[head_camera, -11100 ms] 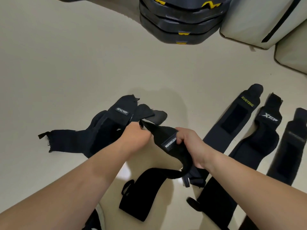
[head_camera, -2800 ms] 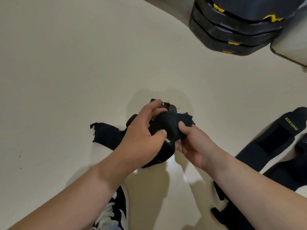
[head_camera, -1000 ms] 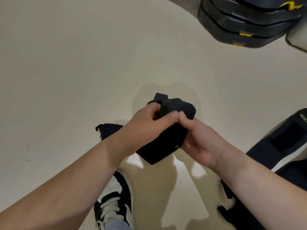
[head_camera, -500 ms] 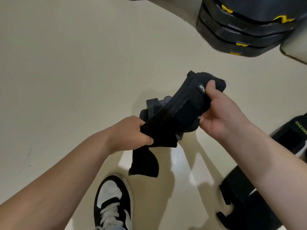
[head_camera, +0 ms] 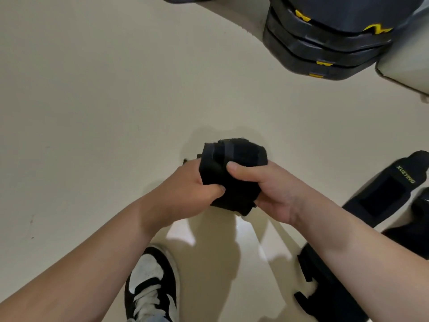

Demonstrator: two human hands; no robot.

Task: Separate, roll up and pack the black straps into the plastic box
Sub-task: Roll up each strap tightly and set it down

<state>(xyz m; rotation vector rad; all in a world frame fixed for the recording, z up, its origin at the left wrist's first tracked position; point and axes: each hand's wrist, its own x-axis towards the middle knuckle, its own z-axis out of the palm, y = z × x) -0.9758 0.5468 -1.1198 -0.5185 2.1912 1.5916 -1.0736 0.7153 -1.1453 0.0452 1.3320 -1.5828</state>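
Observation:
A black strap (head_camera: 234, 168) is bunched into a thick roll above the floor, held between both hands. My left hand (head_camera: 190, 189) grips its left side, thumb pressed against the lower edge. My right hand (head_camera: 267, 189) grips its right side, thumb lying across the front. A flat black strap marked XUEYING (head_camera: 385, 189) lies on the floor at the right. Another black strap (head_camera: 325, 296) lies lower right, partly behind my right forearm. No plastic box is recognisable in view.
Stacked dark cases with yellow clasps (head_camera: 325, 43) stand at the top right beside a pale bag (head_camera: 408, 70). A black-and-white shoe (head_camera: 151, 289) is on the beige floor (head_camera: 92, 112) below my hands. More black fabric (head_camera: 417, 212) shows at the right edge.
Half a second ago the strap was stretched out between my raised right hand and lower left hand. Now both hands have come together and the strap is bunched into a compact roll.

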